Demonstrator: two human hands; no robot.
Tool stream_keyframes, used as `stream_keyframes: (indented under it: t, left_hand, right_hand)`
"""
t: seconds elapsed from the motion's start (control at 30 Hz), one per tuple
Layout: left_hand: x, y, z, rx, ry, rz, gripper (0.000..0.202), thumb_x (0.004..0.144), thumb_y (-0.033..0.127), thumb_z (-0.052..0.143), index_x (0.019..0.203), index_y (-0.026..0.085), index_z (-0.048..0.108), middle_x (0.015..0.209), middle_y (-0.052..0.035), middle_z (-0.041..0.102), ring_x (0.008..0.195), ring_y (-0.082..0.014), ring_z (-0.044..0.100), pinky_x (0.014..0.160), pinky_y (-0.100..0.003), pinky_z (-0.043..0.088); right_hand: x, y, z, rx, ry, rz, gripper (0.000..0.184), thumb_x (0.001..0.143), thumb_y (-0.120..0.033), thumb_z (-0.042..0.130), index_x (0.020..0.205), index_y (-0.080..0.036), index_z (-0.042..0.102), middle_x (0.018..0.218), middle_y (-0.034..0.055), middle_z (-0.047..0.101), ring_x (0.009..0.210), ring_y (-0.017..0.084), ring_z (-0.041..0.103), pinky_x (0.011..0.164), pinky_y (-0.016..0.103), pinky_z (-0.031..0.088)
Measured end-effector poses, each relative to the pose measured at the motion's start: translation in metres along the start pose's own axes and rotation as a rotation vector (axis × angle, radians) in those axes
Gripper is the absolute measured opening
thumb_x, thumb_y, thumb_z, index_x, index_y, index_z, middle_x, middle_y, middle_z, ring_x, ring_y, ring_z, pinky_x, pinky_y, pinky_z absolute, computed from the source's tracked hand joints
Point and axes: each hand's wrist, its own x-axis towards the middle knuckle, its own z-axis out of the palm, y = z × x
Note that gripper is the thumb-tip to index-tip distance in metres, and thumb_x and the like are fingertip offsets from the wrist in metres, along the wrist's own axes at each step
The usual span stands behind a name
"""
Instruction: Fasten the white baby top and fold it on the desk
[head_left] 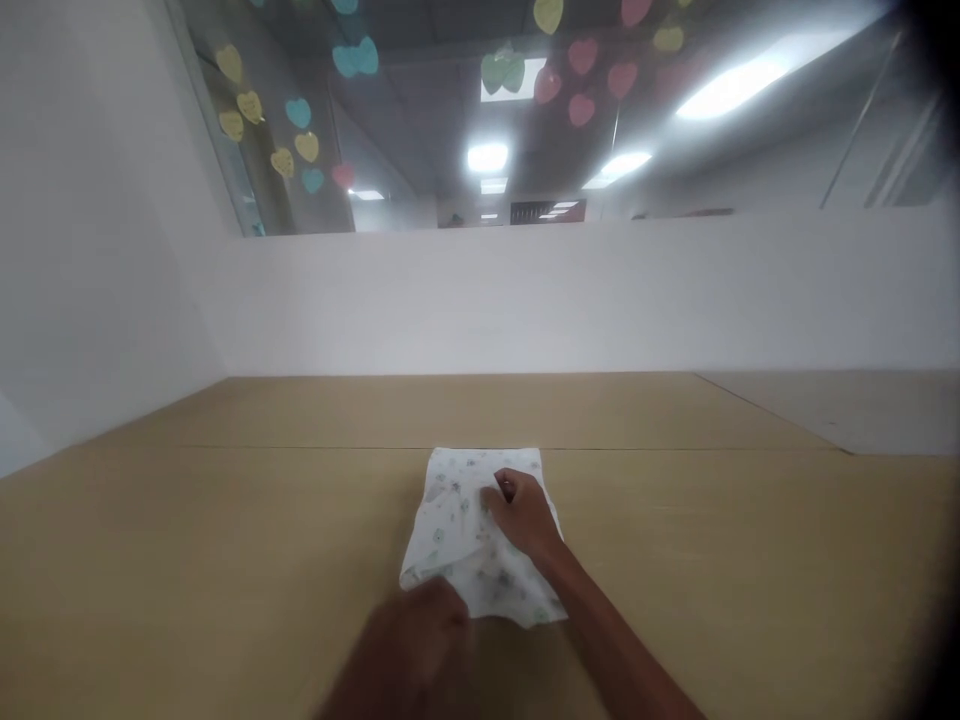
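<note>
A white cloth (457, 515) with a small green and grey print lies on the table, its near part creased and its near edge uneven. At its near left edge is my left hand (431, 620), blurred, with closed fingers that appear to grip the edge. My right hand (523, 508) is over the right half of the cloth. Its fingers are curled and the thumb and index tips are close together, with a dark gap behind them. Whether a bit of cloth is pinched there is hidden.
The wooden table (262, 560) has a seam across it beyond the cloth. A low white wall (480, 300) stands at the back under a glass pane with heart-shaped paper notes (356, 57). Another white wall (97, 250) borders the left side. A grey surface (885, 410) is at the far right.
</note>
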Motion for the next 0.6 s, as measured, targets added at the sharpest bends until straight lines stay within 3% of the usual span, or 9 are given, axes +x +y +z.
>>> stream_keyframes:
  t: [0.03, 0.1, 0.2, 0.3, 0.4, 0.5, 0.6]
  left_hand:
    - [0.006, -0.006, -0.014, 0.010, 0.113, -0.126, 0.030, 0.095, 0.040, 0.037, 0.079, 0.022, 0.054, 0.076, 0.0009, 0.057, 0.066, -0.0187, 0.055, 0.060, -0.029, 0.046]
    - [0.025, -0.029, -0.038, 0.016, 0.133, -0.173, 0.031, 0.092, 0.041, 0.036, 0.076, 0.018, 0.049, 0.073, -0.0006, 0.054, 0.065, -0.0183, 0.050, 0.057, -0.028, 0.038]
    - [0.056, -0.078, -0.054, -0.032, -0.067, -0.232, 0.030, 0.088, 0.043, 0.040, 0.078, 0.016, 0.047, 0.075, -0.0013, 0.054, 0.068, -0.0188, 0.048, 0.056, -0.025, 0.033]
    - [0.081, -0.113, -0.052, -0.207, -0.211, -0.197, 0.025, 0.077, 0.036, 0.051, 0.088, 0.014, 0.056, 0.085, -0.0020, 0.056, 0.076, -0.0195, 0.050, 0.061, -0.023, 0.036]
    - [0.093, -0.119, -0.044, -0.370, -0.294, -0.110, 0.035, 0.079, 0.034, 0.056, 0.108, 0.014, 0.059, 0.088, -0.0028, 0.054, 0.078, -0.0191, 0.051, 0.065, -0.023, 0.038]
    - [0.096, -0.113, -0.037, -0.349, -0.224, -0.051, 0.031, 0.087, 0.040, 0.056, 0.101, 0.013, 0.061, 0.075, -0.0002, 0.044, 0.069, -0.0156, 0.043, 0.062, -0.022, 0.034]
    - [0.094, -0.111, -0.032, -0.341, -0.211, -0.047, 0.031, 0.085, 0.041, 0.063, 0.097, 0.013, 0.058, 0.067, 0.0030, 0.031, 0.061, -0.0128, 0.031, 0.055, -0.021, 0.026]
  right_hand:
    - [0.000, 0.001, -0.002, -0.099, 0.007, -0.018, 0.020, 0.074, -0.027, 0.050, 0.062, -0.013, 0.041, 0.059, -0.0021, 0.039, 0.056, 0.008, 0.034, 0.053, 0.023, 0.025]
    - [-0.001, 0.004, -0.006, -0.257, -0.017, -0.008, 0.023, 0.075, -0.026, 0.049, 0.060, -0.013, 0.037, 0.058, -0.0017, 0.039, 0.057, 0.009, 0.035, 0.054, 0.024, 0.024]
    - [-0.002, 0.008, -0.010, -0.413, -0.061, 0.050, 0.024, 0.077, -0.029, 0.049, 0.060, -0.014, 0.041, 0.061, 0.0001, 0.046, 0.059, 0.011, 0.040, 0.055, 0.025, 0.025]
    - [0.000, 0.014, -0.013, -0.462, -0.071, 0.081, 0.024, 0.076, -0.031, 0.050, 0.060, -0.014, 0.046, 0.067, 0.0020, 0.053, 0.064, 0.013, 0.046, 0.057, 0.025, 0.029]
    - [0.002, 0.019, -0.014, -0.453, -0.070, 0.098, 0.023, 0.076, -0.033, 0.051, 0.063, -0.014, 0.051, 0.070, 0.0033, 0.056, 0.065, 0.014, 0.049, 0.060, 0.026, 0.031]
    - [0.003, 0.023, -0.014, -0.441, -0.074, 0.105, 0.023, 0.075, -0.035, 0.051, 0.064, -0.015, 0.051, 0.072, 0.0046, 0.057, 0.067, 0.015, 0.049, 0.059, 0.026, 0.031]
    - [0.004, 0.026, -0.013, -0.455, -0.084, 0.122, 0.025, 0.075, -0.036, 0.053, 0.063, -0.015, 0.050, 0.073, 0.0053, 0.057, 0.068, 0.015, 0.049, 0.057, 0.026, 0.029]
